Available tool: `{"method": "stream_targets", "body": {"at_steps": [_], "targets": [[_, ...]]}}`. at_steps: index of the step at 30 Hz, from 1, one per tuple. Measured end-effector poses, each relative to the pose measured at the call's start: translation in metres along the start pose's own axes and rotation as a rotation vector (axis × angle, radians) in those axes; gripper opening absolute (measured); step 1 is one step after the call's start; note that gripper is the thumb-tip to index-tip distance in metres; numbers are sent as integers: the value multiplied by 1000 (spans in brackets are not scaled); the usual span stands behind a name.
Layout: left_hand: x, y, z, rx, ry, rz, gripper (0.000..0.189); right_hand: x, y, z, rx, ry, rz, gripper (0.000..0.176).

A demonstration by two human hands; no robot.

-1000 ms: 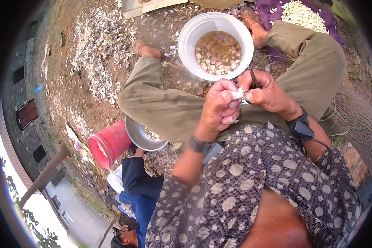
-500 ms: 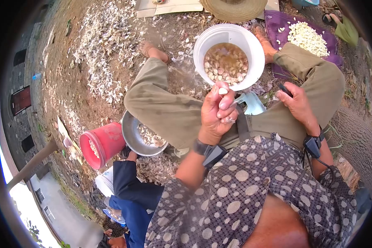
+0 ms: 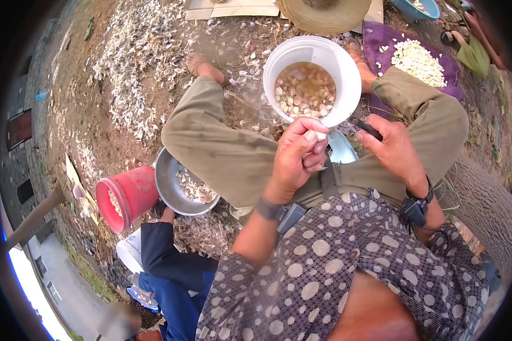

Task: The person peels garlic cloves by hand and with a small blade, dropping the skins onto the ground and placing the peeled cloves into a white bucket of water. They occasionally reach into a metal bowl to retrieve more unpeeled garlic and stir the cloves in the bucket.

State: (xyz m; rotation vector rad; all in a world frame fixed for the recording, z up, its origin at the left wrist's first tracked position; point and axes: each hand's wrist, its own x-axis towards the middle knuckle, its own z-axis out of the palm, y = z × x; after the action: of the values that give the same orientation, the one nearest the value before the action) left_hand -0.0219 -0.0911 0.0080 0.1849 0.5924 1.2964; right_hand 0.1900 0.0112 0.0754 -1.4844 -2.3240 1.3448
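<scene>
My left hand is closed around a pale garlic clove, which shows between thumb and fingers just below the white bucket. Facing it on the right, my right hand grips a small dark-handled tool, its tip pointing toward the bucket. The white bucket stands between my feet and holds brownish water with many garlic cloves. Under my hands, part of a light blue object shows between my legs.
At the left are a red bucket and a metal basin with garlic, beside a person's dark sleeve. Peeled cloves lie on a purple cloth. A straw hat and a blue basin are beyond.
My right hand has moved left, closer to my left hand, with the tool now extended toward the bucket. My left fingers have curled further over the clove. The view has shifted slightly.
</scene>
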Motion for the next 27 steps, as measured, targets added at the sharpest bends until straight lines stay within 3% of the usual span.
{"method": "stream_targets", "body": {"at_steps": [2, 6, 17, 27], "targets": [[1, -1, 1, 56, -2, -50, 22, -5, -12, 6, 192, 81, -55, 17], [3, -13, 7, 176, -6, -76, 24, -9, -14, 21, 255, 86, -333, 20], [-3, -22, 20, -107, -8, -286, 20, -24, 6, 24, 294, 46, -473, 31], [4, -20, 27, 114, -4, -253, 24, -15, 20, 36, 155, 160, -459, 22]]}}
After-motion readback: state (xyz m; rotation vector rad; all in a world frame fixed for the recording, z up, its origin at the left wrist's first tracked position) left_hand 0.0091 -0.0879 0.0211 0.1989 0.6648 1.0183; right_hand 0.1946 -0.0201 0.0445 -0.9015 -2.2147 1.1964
